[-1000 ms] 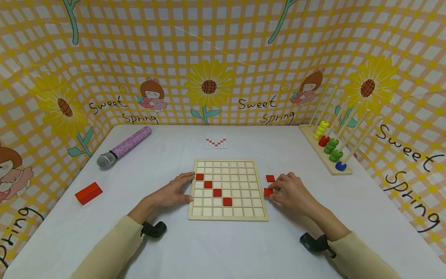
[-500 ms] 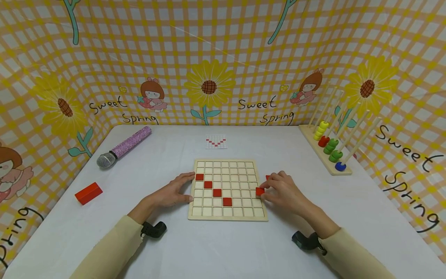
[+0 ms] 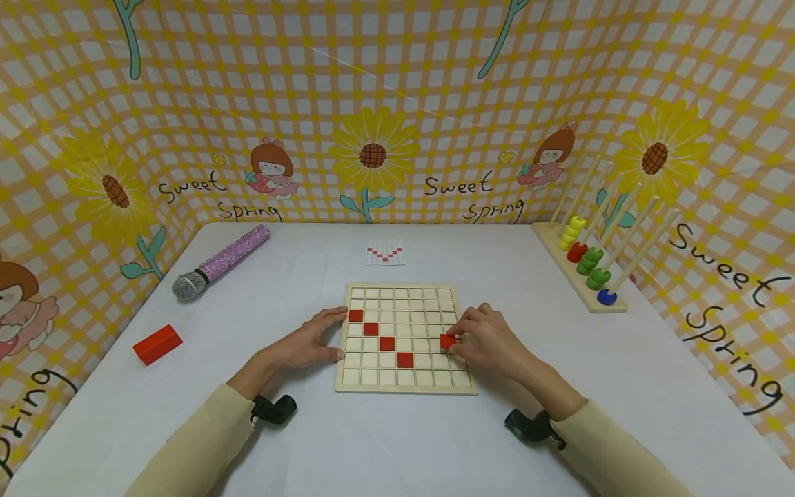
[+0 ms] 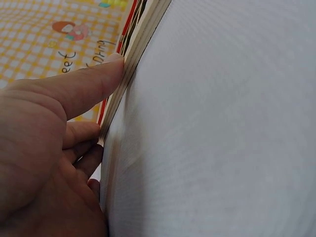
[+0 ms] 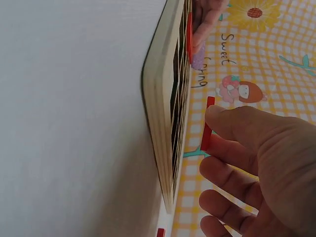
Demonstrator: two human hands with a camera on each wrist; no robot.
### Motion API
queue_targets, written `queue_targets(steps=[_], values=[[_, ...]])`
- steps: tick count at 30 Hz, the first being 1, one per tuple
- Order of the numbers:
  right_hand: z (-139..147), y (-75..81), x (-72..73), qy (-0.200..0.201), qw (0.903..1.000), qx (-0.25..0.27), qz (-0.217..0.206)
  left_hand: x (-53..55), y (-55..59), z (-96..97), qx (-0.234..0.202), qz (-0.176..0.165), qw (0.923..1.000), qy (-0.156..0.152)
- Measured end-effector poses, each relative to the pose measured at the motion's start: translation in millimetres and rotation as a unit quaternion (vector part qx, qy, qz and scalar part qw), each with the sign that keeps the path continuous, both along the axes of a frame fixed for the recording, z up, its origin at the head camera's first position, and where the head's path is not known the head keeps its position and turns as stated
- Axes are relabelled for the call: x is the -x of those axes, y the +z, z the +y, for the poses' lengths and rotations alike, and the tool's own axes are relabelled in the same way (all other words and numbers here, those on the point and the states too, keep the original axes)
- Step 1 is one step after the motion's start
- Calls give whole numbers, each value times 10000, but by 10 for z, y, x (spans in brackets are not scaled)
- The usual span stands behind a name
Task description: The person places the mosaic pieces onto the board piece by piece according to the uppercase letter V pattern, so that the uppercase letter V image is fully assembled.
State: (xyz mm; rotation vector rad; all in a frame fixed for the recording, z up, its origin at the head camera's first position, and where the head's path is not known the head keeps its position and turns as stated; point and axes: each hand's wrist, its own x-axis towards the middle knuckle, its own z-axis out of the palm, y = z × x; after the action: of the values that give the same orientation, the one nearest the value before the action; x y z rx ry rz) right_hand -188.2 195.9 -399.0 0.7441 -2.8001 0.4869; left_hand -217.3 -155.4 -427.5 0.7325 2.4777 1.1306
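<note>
A pale wooden grid board (image 3: 406, 389) lies on the white table, with several red tiles, one of them this red tile (image 3: 406, 359), in its cells along a diagonal from the left. My left hand (image 3: 304, 343) rests against the board's left edge, thumb and fingers extended; the left wrist view has the thumb tip (image 4: 116, 61) right at the board's side. Between thumb and index finger, my right hand (image 3: 491, 342) pinches a square red tile (image 3: 447, 342) over the right-hand columns. In the right wrist view that pinched tile (image 5: 208, 123) stands apart from the board's surface.
Behind the board lies a small pattern card (image 3: 386, 252) with red squares in a V. A glittery microphone (image 3: 226, 261) and a red block (image 3: 158, 344) are at left, a peg abacus (image 3: 584, 266) at back right. Another red tile (image 5: 161, 232) lies beside the board.
My right hand has picked up the red tile from the table right of the board and carried it left over the grid. The left hand stays where it was.
</note>
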Motion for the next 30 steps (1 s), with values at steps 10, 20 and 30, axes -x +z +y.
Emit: queue_targets(steps=[10,20,30], values=[[-130,-16,22,61,9998,-50,-204,-12,8,7,-18,-59,10000,40],[-248,-49,52,200,9998,-52,-72,-14,0,1,-3,-6,10000,20],[-334,-49,70,224,9991,-245,-276,-23,11,6,-26,19,10000,47]])
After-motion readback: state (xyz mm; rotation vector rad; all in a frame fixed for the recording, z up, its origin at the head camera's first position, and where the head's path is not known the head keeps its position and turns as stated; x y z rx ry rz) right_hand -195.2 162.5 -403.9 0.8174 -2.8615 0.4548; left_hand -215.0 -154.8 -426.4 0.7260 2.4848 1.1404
